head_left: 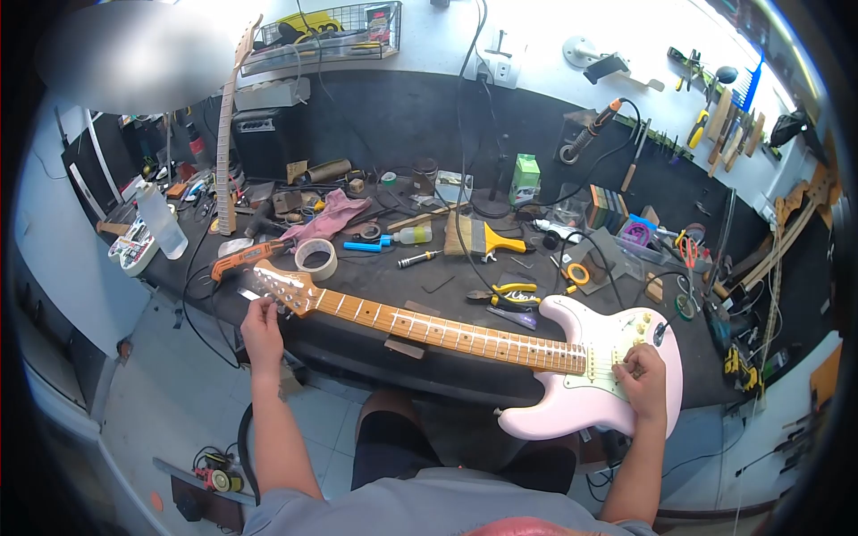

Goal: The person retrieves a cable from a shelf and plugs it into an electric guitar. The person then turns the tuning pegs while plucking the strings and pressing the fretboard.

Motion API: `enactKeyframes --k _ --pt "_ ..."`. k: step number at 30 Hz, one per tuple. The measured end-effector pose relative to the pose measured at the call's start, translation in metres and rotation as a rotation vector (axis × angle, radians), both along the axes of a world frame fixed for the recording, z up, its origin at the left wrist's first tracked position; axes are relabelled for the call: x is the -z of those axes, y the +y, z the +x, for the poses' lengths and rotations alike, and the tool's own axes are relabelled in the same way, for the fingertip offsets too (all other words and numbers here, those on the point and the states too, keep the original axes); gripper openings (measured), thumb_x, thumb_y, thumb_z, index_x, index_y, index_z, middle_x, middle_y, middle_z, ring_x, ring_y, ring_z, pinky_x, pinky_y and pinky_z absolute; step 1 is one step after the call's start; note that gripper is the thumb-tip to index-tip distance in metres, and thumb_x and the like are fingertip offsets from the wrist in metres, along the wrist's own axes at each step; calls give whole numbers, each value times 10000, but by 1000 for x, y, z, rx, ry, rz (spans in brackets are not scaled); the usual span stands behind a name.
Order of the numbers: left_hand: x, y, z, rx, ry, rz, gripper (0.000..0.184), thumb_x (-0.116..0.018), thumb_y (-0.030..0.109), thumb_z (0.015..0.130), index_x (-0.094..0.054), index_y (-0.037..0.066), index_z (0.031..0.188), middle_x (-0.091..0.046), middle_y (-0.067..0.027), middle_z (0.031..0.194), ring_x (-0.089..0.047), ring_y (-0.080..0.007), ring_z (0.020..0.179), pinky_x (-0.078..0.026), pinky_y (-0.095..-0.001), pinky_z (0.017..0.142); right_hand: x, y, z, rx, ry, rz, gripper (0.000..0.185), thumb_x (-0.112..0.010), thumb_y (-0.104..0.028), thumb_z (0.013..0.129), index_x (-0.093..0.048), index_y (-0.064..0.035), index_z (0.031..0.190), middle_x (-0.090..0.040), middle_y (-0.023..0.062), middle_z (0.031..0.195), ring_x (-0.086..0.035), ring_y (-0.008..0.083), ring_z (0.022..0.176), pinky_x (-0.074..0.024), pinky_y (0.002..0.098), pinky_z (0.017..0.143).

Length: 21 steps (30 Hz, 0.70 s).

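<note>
A pale pink electric guitar (536,415) lies face up along the bench's front edge, its maple neck (429,329) pointing left over a small wooden block (405,347). At the headstock (288,288), my left hand (261,323) is closed near the tuners, with a small pale flat piece showing above the fingers; what exactly it grips is too small to tell. My right hand (642,371) rests over the strings near the bridge, its fingers pinched together. Whatever lies between those fingers is hidden.
Behind the neck on the dark bench (375,277) lie pliers (503,295), a wide brush (483,239), a masking tape roll (315,258) and an orange tool (246,259). A loose neck (223,152) stands upright at left. Scissors (686,253) are at right.
</note>
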State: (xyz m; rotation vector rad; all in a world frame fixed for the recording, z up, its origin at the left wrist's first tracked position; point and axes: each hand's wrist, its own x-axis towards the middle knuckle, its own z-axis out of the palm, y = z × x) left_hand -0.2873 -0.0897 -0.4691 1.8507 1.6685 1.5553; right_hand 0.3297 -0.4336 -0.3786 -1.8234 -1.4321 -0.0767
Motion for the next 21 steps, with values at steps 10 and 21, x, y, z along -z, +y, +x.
enactKeyframes --k 10,21 --pt "-5 -4 0 -10 155 57 128 -674 68 1091 -704 -29 1168 -791 -241 1050 -769 -436 978 -596 -479 831 -3 1 -4 49 38 -10 371 -864 34 689 -503 -23 756 -630 127 838 -617 316 816 -497 412 765" --pt "-4 1 3 -70 97 64 195 -695 139 1095 -743 -50 1085 -784 -212 917 -765 -365 840 -577 -451 782 -2 2 -3 43 24 2 376 -863 38 685 -500 -26 756 -630 127 836 -619 314 803 -499 411 753"
